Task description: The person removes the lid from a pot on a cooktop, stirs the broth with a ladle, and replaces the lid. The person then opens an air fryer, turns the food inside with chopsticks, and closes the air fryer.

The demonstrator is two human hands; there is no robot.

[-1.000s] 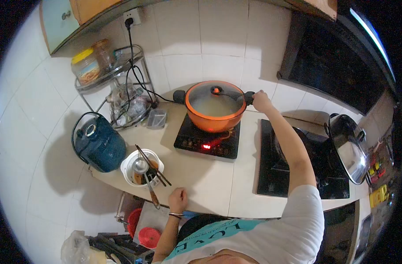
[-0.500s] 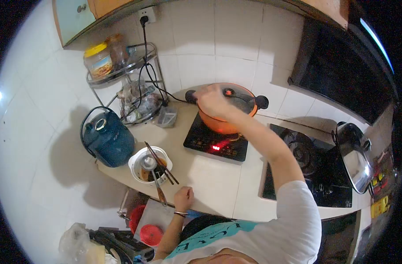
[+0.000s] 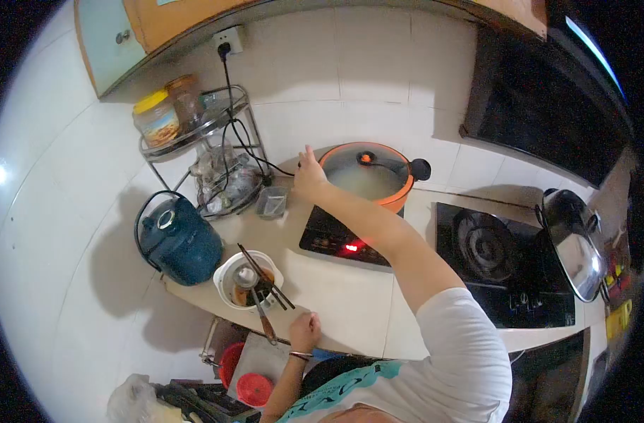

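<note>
An orange pot [image 3: 399, 201] with a fogged glass lid [image 3: 364, 180] stands on a black induction cooker [image 3: 329, 236] with a red display. My right hand [image 3: 309, 176] is at the pot's left handle, which it mostly hides; the fingers point up and their hold is unclear. My left hand [image 3: 305, 331] rests curled at the counter's front edge, near the wooden-handled ladle [image 3: 265, 324]. That ladle and dark chopsticks [image 3: 276, 289] lie across a white bowl [image 3: 227, 278] with dark contents.
A blue kettle-like container [image 3: 181, 243] stands left of the bowl. Behind it is a wire rack [image 3: 195, 134] with jars and bags. A small clear box [image 3: 272, 202] sits beside the rack. A gas hob [image 3: 505, 268] and a steel pan [image 3: 576, 247] are on the right.
My right hand has gone from the pot's right handle across the lid to its left side. My left hand has stayed by the counter edge. The view has shifted slightly.
</note>
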